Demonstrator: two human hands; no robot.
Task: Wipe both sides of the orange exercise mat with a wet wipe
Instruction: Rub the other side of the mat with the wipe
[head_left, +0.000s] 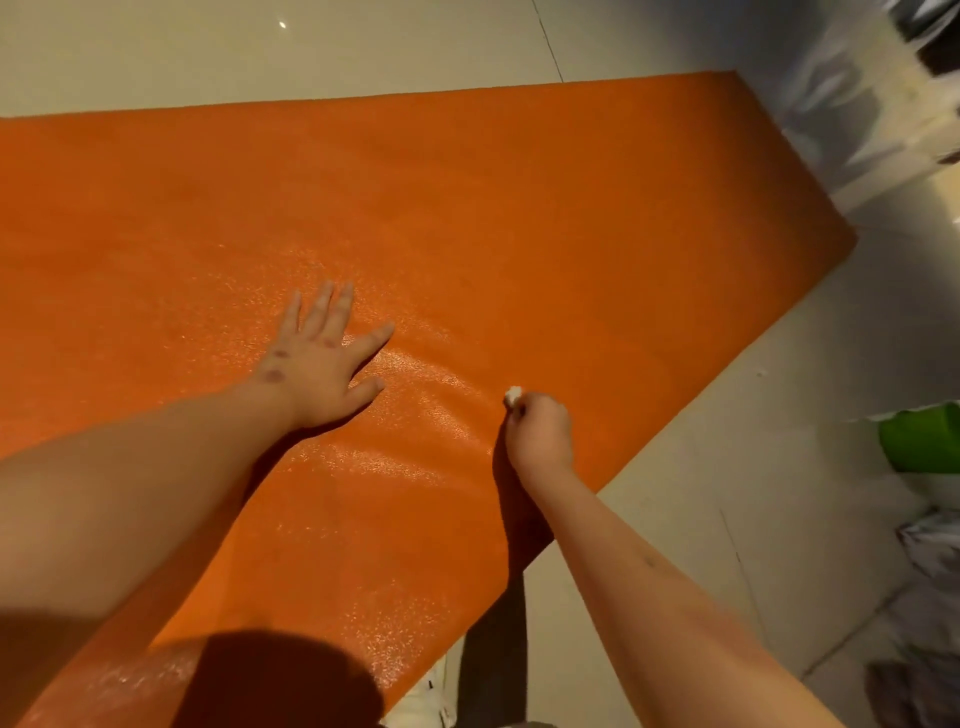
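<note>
The orange exercise mat (467, 208) lies flat on the tiled floor and fills most of the view. My left hand (317, 364) rests on it palm down with the fingers spread. To its right, my right hand (540, 431) is curled into a fist around a small white wet wipe (512, 395), which sticks out at the fingertips and touches the mat. Shiny damp streaks curve across the mat between the two hands and toward the near edge.
Pale floor tiles (727, 467) surround the mat. A green object (919, 441) sits at the right edge, with crumpled grey-white material (930, 540) below it. Blurred pale items (883, 104) stand at the top right corner. A white shoe (431, 696) shows at the bottom.
</note>
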